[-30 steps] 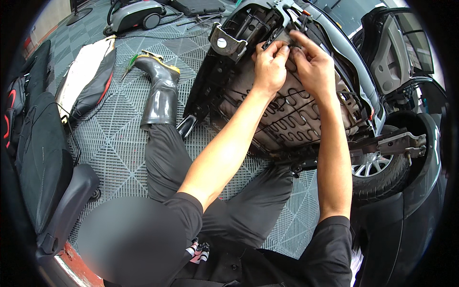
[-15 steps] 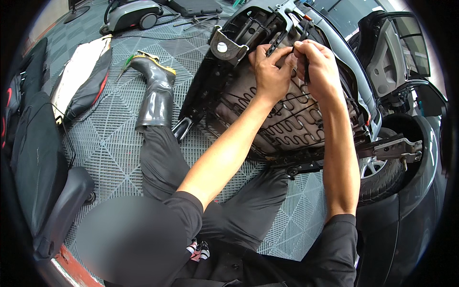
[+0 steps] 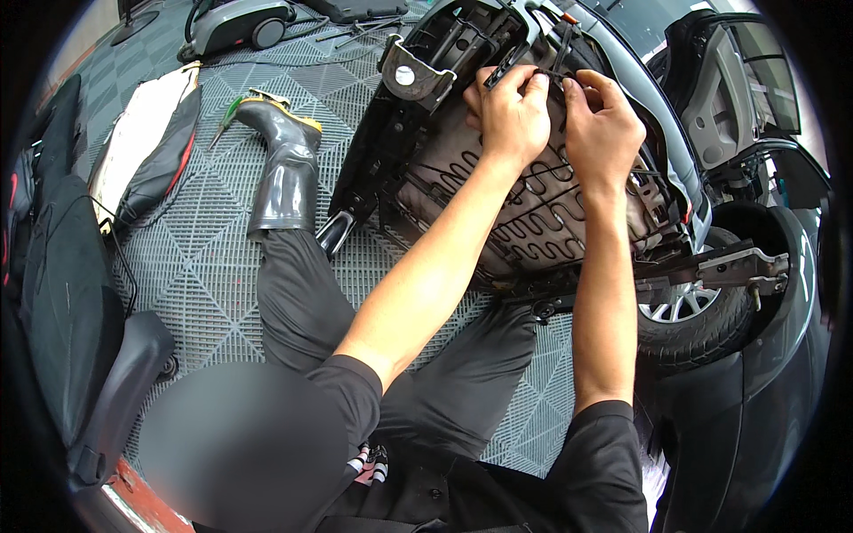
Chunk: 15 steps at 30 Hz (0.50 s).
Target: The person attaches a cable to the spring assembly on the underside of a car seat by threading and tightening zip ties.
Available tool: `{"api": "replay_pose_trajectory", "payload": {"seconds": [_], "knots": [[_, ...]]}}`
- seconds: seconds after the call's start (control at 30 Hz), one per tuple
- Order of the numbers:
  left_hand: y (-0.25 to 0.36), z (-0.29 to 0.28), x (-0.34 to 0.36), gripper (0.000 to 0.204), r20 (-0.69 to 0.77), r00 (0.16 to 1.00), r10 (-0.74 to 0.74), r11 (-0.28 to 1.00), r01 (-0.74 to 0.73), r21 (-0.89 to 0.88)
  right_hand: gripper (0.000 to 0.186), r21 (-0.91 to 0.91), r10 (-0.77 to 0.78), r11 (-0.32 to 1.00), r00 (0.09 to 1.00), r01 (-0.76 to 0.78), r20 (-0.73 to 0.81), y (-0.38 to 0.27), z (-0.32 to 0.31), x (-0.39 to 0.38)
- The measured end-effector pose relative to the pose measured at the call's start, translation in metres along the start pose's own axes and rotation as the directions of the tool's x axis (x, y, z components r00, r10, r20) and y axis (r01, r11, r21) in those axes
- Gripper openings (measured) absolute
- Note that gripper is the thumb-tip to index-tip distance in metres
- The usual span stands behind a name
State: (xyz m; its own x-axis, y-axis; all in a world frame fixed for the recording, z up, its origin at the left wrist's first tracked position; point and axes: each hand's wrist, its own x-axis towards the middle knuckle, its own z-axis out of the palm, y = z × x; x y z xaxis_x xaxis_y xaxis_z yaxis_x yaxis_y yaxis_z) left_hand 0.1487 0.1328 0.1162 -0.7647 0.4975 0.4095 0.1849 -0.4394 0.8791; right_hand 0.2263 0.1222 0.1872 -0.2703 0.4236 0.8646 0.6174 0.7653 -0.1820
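A car seat (image 3: 506, 240) lies tipped over in front of me, its underside with zigzag wire springs and a metal frame facing up. Over the upper part of that underside, my left hand (image 3: 515, 115) is closed, thumb against fingertips. Close beside it, my right hand (image 3: 604, 124) pinches with thumb and forefinger. A thin black strip (image 3: 554, 75) runs between the two sets of fingertips; whether it is a cable or a strap cannot be made out. Just past my hands, more dark strips cross the seat's frame.
A car wheel (image 3: 693, 329) and dark bodywork stand at right, below an open car door (image 3: 729, 98). My booted foot (image 3: 289, 169) rests on grey grid flooring. At left lie seat covers (image 3: 147, 142) and a black seat (image 3: 67, 284); a vacuum cleaner (image 3: 235, 31) stands behind.
My right hand has turned and its fingertips now point toward the left hand. The dark strip that hung below it now spans the gap between both hands. My right forearm has shifted left.
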Motion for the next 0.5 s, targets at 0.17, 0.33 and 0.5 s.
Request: {"api": "replay_pose_trajectory", "payload": {"seconds": [0.17,0.33,0.5], "knots": [[-0.003,-0.002,0.01,0.023,0.193,0.978,-0.084,0.927,0.147,-0.346,0.017,-0.101,-0.066,0.993,0.989,0.053,-0.129,0.002,0.017,-0.002],[0.002,-0.011,0.011,0.023,0.257,0.965,-0.062,0.9,0.165,-0.403,0.018,-0.276,-0.153,0.953,0.984,0.124,-0.087,-0.005,0.021,-0.012],[0.003,-0.018,0.013,0.026,0.283,0.958,-0.055,0.895,0.173,-0.412,0.024,-0.079,0.082,0.993,0.997,-0.082,-0.002,-0.014,0.019,-0.018]]}}
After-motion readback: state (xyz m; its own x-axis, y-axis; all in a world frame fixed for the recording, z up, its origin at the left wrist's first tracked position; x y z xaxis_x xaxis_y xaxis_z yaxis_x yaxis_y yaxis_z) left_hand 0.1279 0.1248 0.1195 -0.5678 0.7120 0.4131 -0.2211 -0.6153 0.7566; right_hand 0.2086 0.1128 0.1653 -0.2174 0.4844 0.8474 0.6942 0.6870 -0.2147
